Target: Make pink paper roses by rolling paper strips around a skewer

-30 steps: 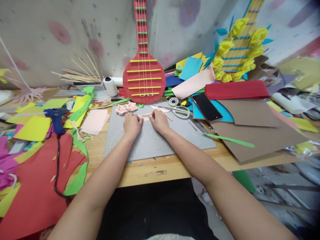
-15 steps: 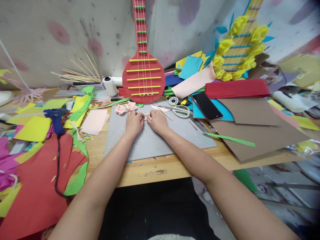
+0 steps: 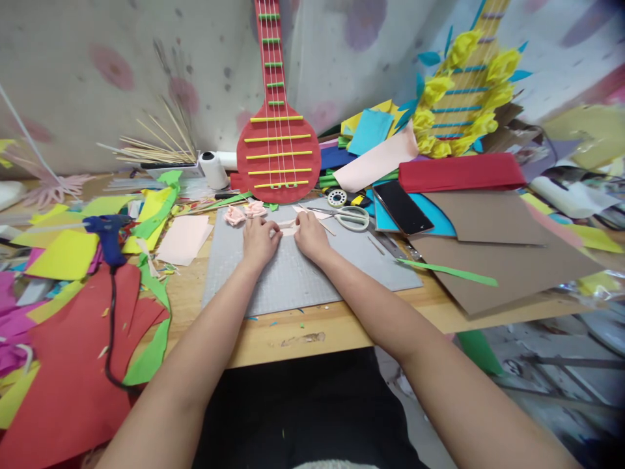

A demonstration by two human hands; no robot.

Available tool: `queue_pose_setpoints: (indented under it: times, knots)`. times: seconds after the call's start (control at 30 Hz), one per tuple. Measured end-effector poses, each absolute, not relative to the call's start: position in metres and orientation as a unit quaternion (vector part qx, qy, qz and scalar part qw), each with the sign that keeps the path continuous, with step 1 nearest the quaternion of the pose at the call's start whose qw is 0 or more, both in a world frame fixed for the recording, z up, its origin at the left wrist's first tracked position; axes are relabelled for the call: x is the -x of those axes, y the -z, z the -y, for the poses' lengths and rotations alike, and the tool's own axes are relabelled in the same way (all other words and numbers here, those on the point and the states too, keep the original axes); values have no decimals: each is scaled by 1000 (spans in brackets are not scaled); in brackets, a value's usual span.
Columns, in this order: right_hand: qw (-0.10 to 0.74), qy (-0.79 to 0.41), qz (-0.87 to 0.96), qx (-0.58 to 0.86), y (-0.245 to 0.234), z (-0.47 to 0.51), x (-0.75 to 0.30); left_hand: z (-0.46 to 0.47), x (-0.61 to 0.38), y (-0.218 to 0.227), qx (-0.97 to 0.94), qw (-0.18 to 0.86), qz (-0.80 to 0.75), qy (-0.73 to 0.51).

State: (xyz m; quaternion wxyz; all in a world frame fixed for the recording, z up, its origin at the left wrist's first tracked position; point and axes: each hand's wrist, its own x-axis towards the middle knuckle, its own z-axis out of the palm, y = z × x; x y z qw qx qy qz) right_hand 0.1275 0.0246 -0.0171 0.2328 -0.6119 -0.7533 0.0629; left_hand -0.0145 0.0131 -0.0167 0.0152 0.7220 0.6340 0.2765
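A small strip of pale pink paper [image 3: 289, 229] lies low over the grey cutting mat [image 3: 273, 286], its ends between my two hands. My left hand [image 3: 260, 241] grips its left end with bent fingers. At the opposite end, my right hand [image 3: 311, 236] pinches the paper; some fingertips are hidden. Just beyond my left hand sit two pink paper flowers [image 3: 235, 215]. Scissors [image 3: 352, 217] with pale handles rest to the right of my right hand, near a thin wooden stick [image 3: 327, 227].
A red paper lute [image 3: 278, 159] leans at the back. Left are a blue glue gun [image 3: 110, 236], pink paper sheets [image 3: 183, 240] and red paper [image 3: 78, 365]. A phone [image 3: 403, 207], brown cardboard [image 3: 498, 270] and a green strip [image 3: 446, 272] lie right.
My hands have moved slightly apart, the right one shifting a little rightward. More of the pink paper shows between them.
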Motion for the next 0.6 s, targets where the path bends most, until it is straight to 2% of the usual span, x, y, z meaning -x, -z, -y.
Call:
queue_pose_setpoints:
  times: [0.3, 0.6]
  knots:
    - [318, -98, 742, 582, 16, -26, -130, -12, 13, 16, -716, 22, -640, -280]
    - [317, -110, 765, 549, 26, -31, -130, -14, 19, 22, -739, 40, -607, -289]
